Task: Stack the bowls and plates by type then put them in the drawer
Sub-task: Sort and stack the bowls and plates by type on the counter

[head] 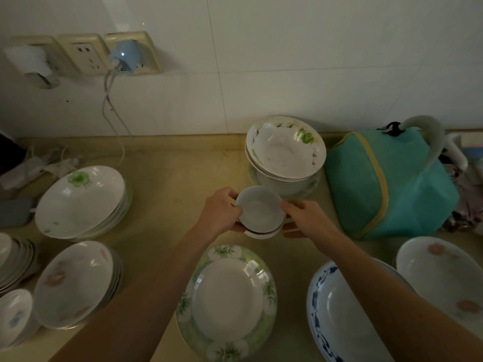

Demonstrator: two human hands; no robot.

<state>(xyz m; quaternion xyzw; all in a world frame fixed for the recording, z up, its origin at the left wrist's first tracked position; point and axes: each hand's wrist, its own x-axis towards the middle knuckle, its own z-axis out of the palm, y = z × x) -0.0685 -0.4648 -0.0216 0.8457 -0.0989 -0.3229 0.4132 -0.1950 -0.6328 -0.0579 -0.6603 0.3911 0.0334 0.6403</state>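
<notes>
Head view showed our left hand (222,210) and right hand (305,218) gripping the small white bowls (260,212) by opposite rims above the desk (170,163); we judged them light, glazed-slick, breakable.

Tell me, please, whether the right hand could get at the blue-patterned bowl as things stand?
Probably not at once: the right hand and the left hand together hold the small white bowls. The blue-patterned bowl lies under the right forearm with nothing on it, so once freed, the hand should reach it.
</notes>
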